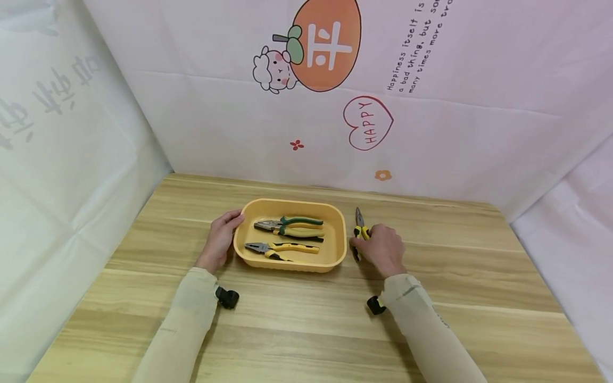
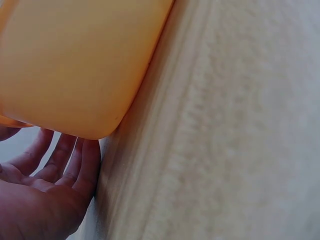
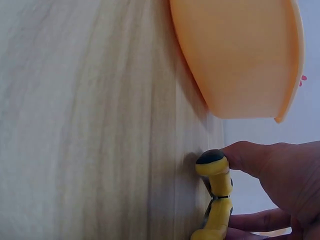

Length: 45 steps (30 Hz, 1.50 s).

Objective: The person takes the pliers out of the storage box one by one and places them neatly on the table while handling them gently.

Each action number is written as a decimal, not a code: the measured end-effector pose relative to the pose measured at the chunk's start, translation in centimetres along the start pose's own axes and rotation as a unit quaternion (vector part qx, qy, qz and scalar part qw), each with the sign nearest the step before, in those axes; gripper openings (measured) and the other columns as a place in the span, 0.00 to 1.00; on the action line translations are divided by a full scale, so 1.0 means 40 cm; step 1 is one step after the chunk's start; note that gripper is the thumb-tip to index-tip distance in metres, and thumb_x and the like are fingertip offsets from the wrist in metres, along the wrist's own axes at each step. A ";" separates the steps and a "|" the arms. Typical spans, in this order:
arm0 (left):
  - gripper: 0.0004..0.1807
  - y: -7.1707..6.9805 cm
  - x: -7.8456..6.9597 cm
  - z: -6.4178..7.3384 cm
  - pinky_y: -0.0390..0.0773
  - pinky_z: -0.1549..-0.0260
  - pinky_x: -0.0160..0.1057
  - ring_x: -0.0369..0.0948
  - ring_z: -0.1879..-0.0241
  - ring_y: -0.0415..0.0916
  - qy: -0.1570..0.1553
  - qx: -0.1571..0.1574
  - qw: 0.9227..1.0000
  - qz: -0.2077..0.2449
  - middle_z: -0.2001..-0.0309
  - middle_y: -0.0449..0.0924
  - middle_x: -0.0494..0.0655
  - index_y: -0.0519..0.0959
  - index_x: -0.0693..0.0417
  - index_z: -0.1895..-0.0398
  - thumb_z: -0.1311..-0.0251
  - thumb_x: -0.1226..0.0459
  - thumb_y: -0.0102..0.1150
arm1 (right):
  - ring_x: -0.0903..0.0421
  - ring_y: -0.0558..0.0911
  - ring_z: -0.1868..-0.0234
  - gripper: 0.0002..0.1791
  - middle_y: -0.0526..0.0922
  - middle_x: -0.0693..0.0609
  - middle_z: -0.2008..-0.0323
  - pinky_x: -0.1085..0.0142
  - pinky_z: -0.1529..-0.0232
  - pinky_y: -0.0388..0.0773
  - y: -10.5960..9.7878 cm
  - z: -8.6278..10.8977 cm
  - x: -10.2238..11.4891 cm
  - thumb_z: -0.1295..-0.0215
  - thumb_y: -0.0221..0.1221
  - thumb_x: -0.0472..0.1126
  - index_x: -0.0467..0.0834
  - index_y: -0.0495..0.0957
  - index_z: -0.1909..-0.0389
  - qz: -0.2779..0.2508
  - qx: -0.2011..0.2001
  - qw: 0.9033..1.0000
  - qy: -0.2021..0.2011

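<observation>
A yellow-orange plastic basin [image 1: 289,267] stands on the table, holding several pliers. At its left end, my left hand [image 1: 221,239] holds the wall, with the thumb at the rim and fingertips against the outside [image 2: 55,175]. To the right of the basin, my right hand [image 1: 382,247] grips long-nose pliers [image 1: 359,218] by their yellow and black handles [image 3: 218,182]. Their grey jaws point away from me. Inside the basin, green and yellow combination pliers [image 1: 301,232] lie above yellow and black combination pliers [image 1: 292,247], all with jaws to the left.
The wood-grain table [image 1: 297,330] spreads around the basin. A white printed cloth [image 1: 220,117] hangs behind it, and more white cloth flanks both sides. Each sleeve carries a small black wrist camera [image 1: 227,298].
</observation>
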<state>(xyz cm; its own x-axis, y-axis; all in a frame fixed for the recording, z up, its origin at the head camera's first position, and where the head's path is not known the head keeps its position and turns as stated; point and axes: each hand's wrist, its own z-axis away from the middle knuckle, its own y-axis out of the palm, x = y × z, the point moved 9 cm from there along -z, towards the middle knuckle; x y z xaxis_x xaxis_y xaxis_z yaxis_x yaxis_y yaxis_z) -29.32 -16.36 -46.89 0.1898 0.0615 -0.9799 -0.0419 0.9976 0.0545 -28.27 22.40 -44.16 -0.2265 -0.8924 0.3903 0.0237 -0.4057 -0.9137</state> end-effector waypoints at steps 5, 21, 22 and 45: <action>0.25 0.000 0.000 0.001 0.76 0.45 0.32 0.49 0.35 0.68 0.001 -0.003 1.000 0.002 0.30 0.66 0.59 0.67 0.66 0.29 0.21 0.61 0.47 | 0.55 0.69 0.81 0.28 0.71 0.50 0.82 0.66 0.82 0.62 0.003 0.000 0.000 0.41 0.68 0.62 0.44 0.71 0.81 0.007 -0.003 1.000 -0.005; 0.25 0.002 0.000 -0.002 0.74 0.43 0.33 0.47 0.35 0.67 0.002 -0.007 1.000 -0.002 0.30 0.67 0.57 0.68 0.65 0.29 0.21 0.61 0.49 | 0.49 0.81 0.72 0.33 0.86 0.41 0.67 0.60 0.77 0.76 -0.050 0.021 0.011 0.34 0.64 0.61 0.32 0.82 0.50 0.007 -0.034 0.998 -0.060; 0.25 0.002 -0.001 -0.001 0.74 0.43 0.33 0.47 0.34 0.67 0.002 -0.007 1.000 -0.003 0.30 0.67 0.57 0.68 0.65 0.29 0.21 0.61 0.48 | 0.48 0.83 0.70 0.32 0.87 0.40 0.63 0.58 0.75 0.78 -0.058 0.024 0.015 0.34 0.64 0.59 0.32 0.82 0.48 0.002 -0.038 0.997 -0.066; 0.24 0.001 -0.001 -0.001 0.76 0.44 0.33 0.47 0.36 0.69 -0.003 -0.012 1.000 0.006 0.31 0.68 0.57 0.68 0.66 0.29 0.22 0.62 0.48 | 0.44 0.82 0.60 0.18 0.86 0.40 0.61 0.49 0.58 0.78 -0.146 0.089 0.128 0.35 0.67 0.44 0.36 0.85 0.51 -0.064 -0.093 0.976 -0.188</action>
<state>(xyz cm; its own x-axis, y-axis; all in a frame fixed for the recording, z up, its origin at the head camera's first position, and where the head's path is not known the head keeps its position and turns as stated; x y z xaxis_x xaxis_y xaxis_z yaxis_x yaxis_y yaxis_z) -29.39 -16.31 -46.84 0.1954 0.0747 -0.9779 -0.0675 0.9958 0.0626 -26.09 19.51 -36.41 0.1579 -0.8601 0.4851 -0.1665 -0.5074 -0.8455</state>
